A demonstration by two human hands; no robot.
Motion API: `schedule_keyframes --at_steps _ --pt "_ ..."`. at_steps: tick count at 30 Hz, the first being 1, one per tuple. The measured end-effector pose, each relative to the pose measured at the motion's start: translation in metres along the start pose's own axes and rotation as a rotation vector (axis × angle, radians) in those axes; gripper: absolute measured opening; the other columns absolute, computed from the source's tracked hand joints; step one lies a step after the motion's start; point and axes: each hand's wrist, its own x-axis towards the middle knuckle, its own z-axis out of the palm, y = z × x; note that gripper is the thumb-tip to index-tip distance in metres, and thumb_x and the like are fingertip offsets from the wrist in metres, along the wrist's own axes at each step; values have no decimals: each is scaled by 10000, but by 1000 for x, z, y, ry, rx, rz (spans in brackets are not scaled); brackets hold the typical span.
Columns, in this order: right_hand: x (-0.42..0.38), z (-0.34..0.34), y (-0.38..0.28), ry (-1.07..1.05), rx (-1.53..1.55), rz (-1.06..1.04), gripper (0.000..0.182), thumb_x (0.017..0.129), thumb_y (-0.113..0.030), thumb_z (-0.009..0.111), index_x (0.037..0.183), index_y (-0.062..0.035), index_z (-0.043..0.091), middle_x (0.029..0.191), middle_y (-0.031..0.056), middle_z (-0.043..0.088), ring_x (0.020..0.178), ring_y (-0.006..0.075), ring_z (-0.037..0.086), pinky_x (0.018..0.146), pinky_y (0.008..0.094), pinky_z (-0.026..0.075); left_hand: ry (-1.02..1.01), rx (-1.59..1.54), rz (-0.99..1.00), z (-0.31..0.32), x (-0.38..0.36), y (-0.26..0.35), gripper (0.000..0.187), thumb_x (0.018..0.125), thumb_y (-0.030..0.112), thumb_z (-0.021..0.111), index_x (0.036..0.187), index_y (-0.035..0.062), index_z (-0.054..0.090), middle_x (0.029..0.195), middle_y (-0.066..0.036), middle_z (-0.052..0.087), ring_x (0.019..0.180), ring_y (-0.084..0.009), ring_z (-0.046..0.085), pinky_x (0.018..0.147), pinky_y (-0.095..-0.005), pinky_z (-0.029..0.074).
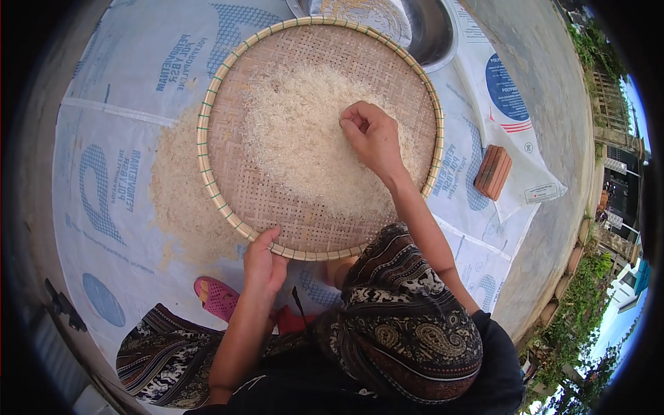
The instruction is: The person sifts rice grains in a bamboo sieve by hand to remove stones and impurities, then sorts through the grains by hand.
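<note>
A round, flat woven bamboo winnowing basket [229, 131] has a pale rim bound with green ties. Pale rice grains [294, 135] lie spread over its middle and right side. My left hand [263, 263] grips the near rim at the lower left, thumb on top and the other fingers mostly hidden below. Above the grains, toward the right of the basket, my right hand [372, 137] is closed in a pinch, thumb against the fingertips. Whatever may be between those fingertips is too small to make out.
Printed white plastic sheeting [104, 166] covers the ground. Pale husks or grains [180, 194] are scattered on it left of the basket. A metal basin [436, 34] with a grain-filled bag stands beyond. A brick [493, 171] weighs on the sheeting at right. A pink sandal [216, 299] is near my left arm.
</note>
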Motion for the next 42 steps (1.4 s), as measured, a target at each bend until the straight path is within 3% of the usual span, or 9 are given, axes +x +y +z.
schedule_keyframes --at_steps 4,9,13,19,21,24,31,34,42 --pt "-3 -13 -7 -62 116 106 44 750 -77 577 767 -37 569 644 34 528 567 109 507 512 255 406 3 -2 2 1 -1 1 404 809 44 476 1197 -26 392 1185 -143 476 1096 -273 469 958 -425 369" --pt "-2 -33 9 -199 993 458 49 833 -85 519 806 -46 527 704 10 543 547 61 472 478 198 377 10 2 5 -2 1 0 396 809 47 477 1191 -27 400 1177 -143 483 1088 -273 475 954 -424 372" --pt "-1 -40 20 -205 1021 477 33 836 -69 519 808 -51 516 748 34 563 580 71 507 509 194 411 -1 3 5 0 0 0 388 808 48 478 1182 -29 408 1167 -144 491 1081 -273 481 951 -426 376" --pt "1 -30 16 -158 686 324 68 814 -60 551 856 -7 549 767 35 589 659 95 562 580 216 457 -15 -22 -3 -2 2 0 397 810 11 463 1198 -20 388 1167 -135 480 1066 -261 490 927 -409 405" --pt "3 -27 17 -130 185 136 106 765 -74 591 849 -11 587 711 38 580 627 110 550 571 245 451 -10 -17 1 0 0 1 396 810 10 462 1198 -21 388 1167 -134 480 1067 -260 488 930 -406 402" --pt "5 -22 13 -109 6 62 114 715 -83 618 817 -33 610 669 56 561 598 136 538 570 273 445 -9 1 16 -2 2 -1 402 806 27 470 1196 -24 388 1170 -142 481 1078 -269 480 942 -417 386" --pt "4 -19 12 -77 -37 1 114 711 -88 617 814 -42 610 644 60 538 584 133 524 560 272 436 0 15 26 -3 2 -1 399 809 51 478 1190 -29 390 1171 -151 483 1080 -280 480 943 -428 382" --pt "4 -25 8 -122 49 127 89 744 -99 603 807 -36 605 660 35 549 591 102 520 557 252 428 -12 12 19 -2 2 -1 392 810 54 480 1184 -27 394 1166 -149 486 1073 -279 485 938 -426 388" --pt "2 -40 16 -178 1076 433 43 773 -35 571 813 -39 557 772 33 572 613 82 520 555 193 420 2 21 22 4 -5 2 388 808 50 479 1180 -26 398 1168 -148 485 1076 -277 483 938 -429 388"
